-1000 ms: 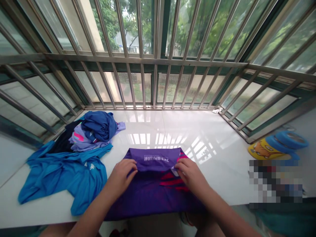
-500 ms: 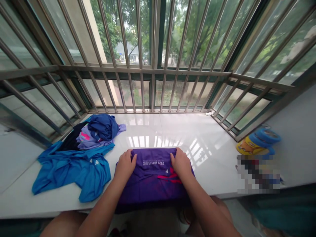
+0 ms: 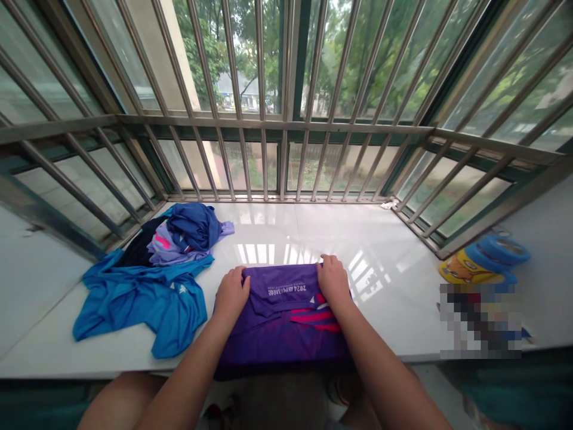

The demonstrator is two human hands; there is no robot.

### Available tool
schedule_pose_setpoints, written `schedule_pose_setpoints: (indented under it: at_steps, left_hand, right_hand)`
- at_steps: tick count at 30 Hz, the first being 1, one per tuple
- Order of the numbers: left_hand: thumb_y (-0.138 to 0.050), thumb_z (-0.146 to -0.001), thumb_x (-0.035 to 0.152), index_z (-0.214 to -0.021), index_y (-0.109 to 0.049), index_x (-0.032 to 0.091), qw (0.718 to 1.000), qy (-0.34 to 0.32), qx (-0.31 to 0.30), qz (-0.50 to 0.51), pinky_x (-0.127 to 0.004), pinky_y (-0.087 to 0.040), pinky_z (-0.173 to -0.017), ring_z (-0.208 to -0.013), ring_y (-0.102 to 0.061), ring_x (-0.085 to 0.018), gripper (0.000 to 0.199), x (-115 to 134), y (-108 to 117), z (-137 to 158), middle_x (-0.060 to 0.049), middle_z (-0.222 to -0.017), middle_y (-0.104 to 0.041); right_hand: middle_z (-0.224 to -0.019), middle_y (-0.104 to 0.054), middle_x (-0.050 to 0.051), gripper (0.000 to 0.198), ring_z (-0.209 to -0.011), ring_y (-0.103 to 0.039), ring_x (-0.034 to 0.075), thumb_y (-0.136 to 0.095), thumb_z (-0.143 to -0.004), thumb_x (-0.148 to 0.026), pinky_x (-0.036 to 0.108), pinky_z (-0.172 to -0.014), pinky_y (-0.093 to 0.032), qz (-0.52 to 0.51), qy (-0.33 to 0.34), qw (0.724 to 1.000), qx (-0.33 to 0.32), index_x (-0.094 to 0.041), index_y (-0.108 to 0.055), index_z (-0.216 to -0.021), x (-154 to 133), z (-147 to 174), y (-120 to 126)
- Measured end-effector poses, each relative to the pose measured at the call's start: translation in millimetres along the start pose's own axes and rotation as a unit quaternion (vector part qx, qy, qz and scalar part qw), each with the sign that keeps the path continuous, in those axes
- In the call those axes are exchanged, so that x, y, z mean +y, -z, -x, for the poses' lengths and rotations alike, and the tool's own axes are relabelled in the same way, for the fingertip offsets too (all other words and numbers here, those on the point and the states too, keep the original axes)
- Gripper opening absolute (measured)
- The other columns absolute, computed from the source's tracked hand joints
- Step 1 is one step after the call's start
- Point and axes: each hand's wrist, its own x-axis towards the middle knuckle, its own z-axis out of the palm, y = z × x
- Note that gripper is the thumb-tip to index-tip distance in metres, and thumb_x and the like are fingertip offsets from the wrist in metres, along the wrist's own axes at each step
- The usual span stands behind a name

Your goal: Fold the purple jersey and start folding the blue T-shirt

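Note:
A purple T-shirt [image 3: 282, 334] with white lettering and pink stripes lies partly folded on the white ledge, its lower part reaching the front edge. My left hand [image 3: 233, 294] grips its far left corner, thumb on top of the cloth. At the far right corner, my right hand [image 3: 333, 280] pinches the folded edge, its fingertips curled over the far side and partly hidden. Between the two hands the far edge runs nearly straight, with some creases beneath the lettering.
On the left, a bright blue shirt [image 3: 147, 298] lies spread beside a heap with a lavender garment [image 3: 172, 248] and a navy one [image 3: 194, 226]. A blue and yellow cup [image 3: 481, 263] stands at right, near a blurred patch. Metal bars [image 3: 286, 126] line the windows behind the white ledge [image 3: 394, 280].
My right hand has shifted slightly farther away with its corner of the T-shirt, so the far edge tilts up a little at right. The camera view has turned slightly left.

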Motion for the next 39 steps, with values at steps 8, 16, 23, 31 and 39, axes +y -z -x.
schedule_pose_setpoints:
  at_steps: [8,16,23,31,39]
  left_hand:
    - [-0.044,-0.109,0.043,-0.159,-0.052,0.02,0.979,-0.185,-0.082,-0.035,-0.059,-0.031,-0.131,-0.158,-0.043,-0.032,0.056,0.1,-25.3,14.5,-0.014,-0.168,-0.051]
    - [-0.051,-0.107,0.042,-0.148,-0.064,0.022,0.982,-0.189,-0.026,-0.002,-0.054,-0.044,-0.125,-0.147,-0.056,-0.033,0.048,-19.6,1.4,45.3,-0.016,-0.157,-0.062]
    - [-0.061,-0.102,0.038,-0.127,-0.078,0.031,0.978,-0.196,-0.064,0.02,-0.055,-0.06,-0.105,-0.121,-0.072,-0.033,0.031,-33.6,11.0,111.4,-0.011,-0.13,-0.077]
    - [-0.045,-0.109,0.036,-0.123,-0.078,0.03,0.981,-0.168,-0.064,0.078,-0.047,-0.057,-0.113,-0.124,-0.072,-0.027,0.036,-42.3,21.0,97.8,-0.008,-0.129,-0.078]
    - [-0.068,-0.093,0.042,-0.121,-0.076,0.016,0.982,-0.084,-0.167,-0.016,-0.045,-0.05,-0.112,-0.125,-0.067,-0.035,0.038,-21.8,19.1,-57.1,-0.019,-0.132,-0.074]
  right_hand:
    - [-0.178,-0.031,0.008,0.066,-0.167,-0.021,0.031,-0.04,-0.112,-0.055,0.06,-0.135,-0.01,0.016,0.21,0.972,-0.108,-0.023,-0.038,-0.17,-5.5,41.7,-24.2]
    - [-0.177,-0.032,0.01,0.061,-0.167,-0.02,0.03,-0.036,-0.113,-0.044,0.062,-0.133,-0.016,0.016,0.16,0.985,-0.058,-0.022,-0.039,-0.17,17.9,51.0,-0.9]
    - [-0.175,-0.038,0.009,0.056,-0.165,-0.029,0.032,-0.043,-0.111,-0.044,0.063,-0.131,-0.025,-0.005,0.204,0.978,-0.039,-0.026,-0.05,-0.163,33.9,115.7,-1.7]
    - [-0.13,-0.078,0.01,0.039,-0.12,-0.072,0.029,-0.044,-0.11,-0.038,0.046,-0.108,-0.052,-0.017,0.097,0.993,-0.057,-0.025,-0.076,-0.128,70.8,90.6,17.9]
    - [-0.141,-0.071,0.013,0.041,-0.13,-0.064,0.027,-0.063,-0.105,-0.035,0.033,-0.108,-0.048,0.028,0.145,0.982,-0.122,-0.019,-0.068,-0.143,33.9,-33.1,34.5]
